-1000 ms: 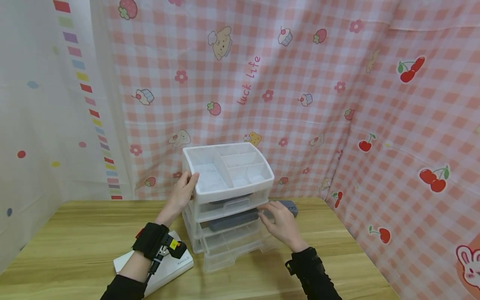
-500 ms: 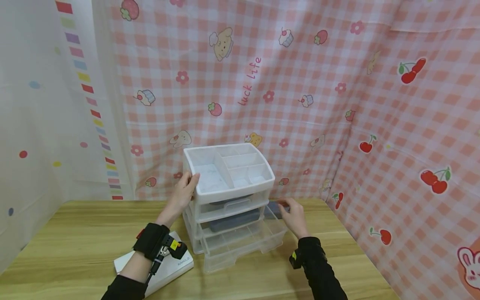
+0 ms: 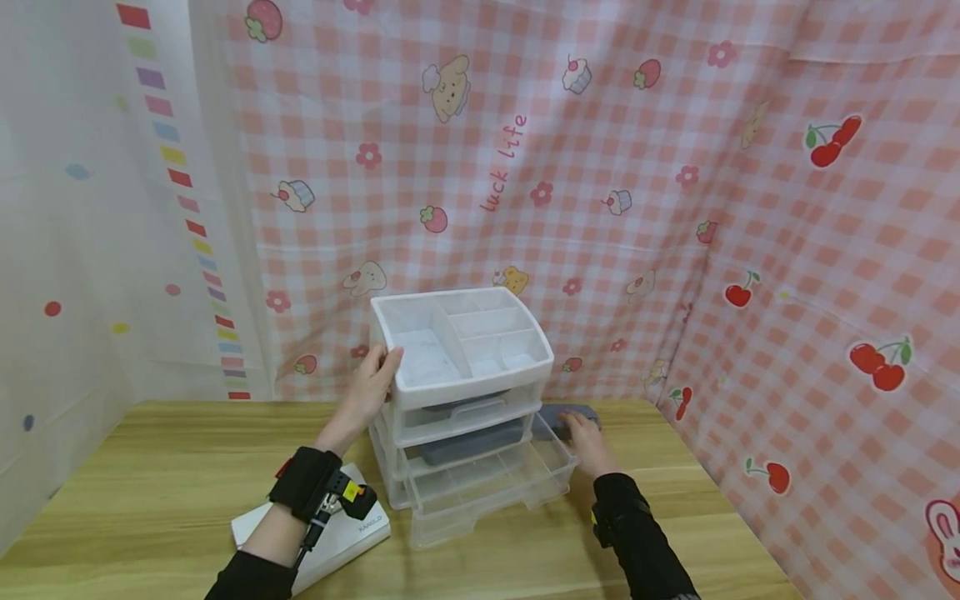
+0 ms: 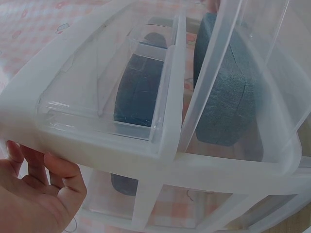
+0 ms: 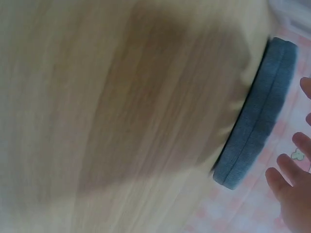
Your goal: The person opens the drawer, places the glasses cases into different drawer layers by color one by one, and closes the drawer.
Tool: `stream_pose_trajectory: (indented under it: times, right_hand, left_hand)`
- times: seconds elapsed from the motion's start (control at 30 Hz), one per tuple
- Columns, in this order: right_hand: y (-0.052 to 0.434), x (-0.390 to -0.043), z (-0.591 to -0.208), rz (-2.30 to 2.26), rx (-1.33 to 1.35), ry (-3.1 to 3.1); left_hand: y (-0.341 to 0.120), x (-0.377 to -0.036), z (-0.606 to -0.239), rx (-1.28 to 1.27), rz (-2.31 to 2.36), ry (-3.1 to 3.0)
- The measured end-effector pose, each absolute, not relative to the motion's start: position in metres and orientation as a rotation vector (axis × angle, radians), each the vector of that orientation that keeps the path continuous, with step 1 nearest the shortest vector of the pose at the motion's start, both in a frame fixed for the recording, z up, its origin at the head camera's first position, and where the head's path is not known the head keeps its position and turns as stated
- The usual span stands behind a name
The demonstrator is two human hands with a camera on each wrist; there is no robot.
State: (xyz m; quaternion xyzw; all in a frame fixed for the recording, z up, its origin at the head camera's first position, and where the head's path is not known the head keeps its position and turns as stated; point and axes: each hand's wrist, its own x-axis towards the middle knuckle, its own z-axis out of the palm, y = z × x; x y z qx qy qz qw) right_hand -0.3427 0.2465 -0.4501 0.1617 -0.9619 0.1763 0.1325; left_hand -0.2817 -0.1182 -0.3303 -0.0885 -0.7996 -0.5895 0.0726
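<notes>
A white organizer (image 3: 472, 387) with clear drawers stands on the table, one lower clear drawer (image 3: 495, 492) pulled out towards me. My left hand (image 3: 367, 392) grips its upper left edge, fingers curled at the white frame in the left wrist view. Through the front shows a dark grey-blue case (image 3: 472, 442), and the left wrist view also has a smaller dark case (image 4: 141, 90) behind clear plastic. Right of the organizer lies a grey glasses case (image 3: 551, 414). My right hand (image 3: 588, 442) is over its right end, its fingers spread and loosely bent beside it in the right wrist view.
A white box (image 3: 348, 542) lies under my left forearm, left of the organizer. The pulled-out drawer juts over the wooden table (image 3: 187, 467). Patterned curtains (image 3: 465, 167) rise behind the table and along its right side.
My right hand has moved away from the pulled-out drawer's right side, rightwards to the grey glasses case on the table. My left hand has stayed on the organizer.
</notes>
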Motion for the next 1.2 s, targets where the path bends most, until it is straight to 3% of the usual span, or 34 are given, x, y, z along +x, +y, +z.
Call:
stream_pose_trajectory:
  times: [0.13, 0.3, 0.37, 0.57, 0.67, 0.77, 0.97, 1.07, 1.2]
  right_hand:
    - [0.258, -0.362, -0.475, 0.495, 0.592, -2.767]
    - [0.31, -0.453, -0.586, 0.254, 0.772, -2.569]
    - [0.322, -0.479, -0.613, 0.14, 0.755, -2.558]
    - [0.322, -0.478, -0.614, 0.099, 0.764, -2.642]
    - [0.331, -0.499, -0.64, 0.028, 0.715, -2.694]
    - [0.32, -0.486, -0.624, 0.047, 0.641, -2.803]
    - [0.258, -0.385, -0.503, 0.167, 0.508, -2.889]
    - [0.244, -0.362, -0.478, 0.099, 0.478, -2.868]
    - [0.239, -0.355, -0.473, 0.038, 0.451, -2.871]
  left_hand:
    - [-0.119, -0.281, -0.328, -0.255, -1.779, -2.417]
    - [-0.12, -0.282, -0.332, -0.275, -1.762, -2.411]
    - [-0.12, -0.283, -0.332, -0.27, -1.768, -2.404]
    - [-0.12, -0.282, -0.332, -0.285, -1.78, -2.391]
    - [-0.12, -0.282, -0.332, -0.288, -1.778, -2.392]
    - [-0.119, -0.283, -0.332, -0.28, -1.781, -2.381]
    - [-0.119, -0.283, -0.332, -0.276, -1.771, -2.371]
    - [-0.119, -0.283, -0.331, -0.269, -1.759, -2.382]
    - [-0.118, -0.282, -0.331, -0.267, -1.764, -2.389]
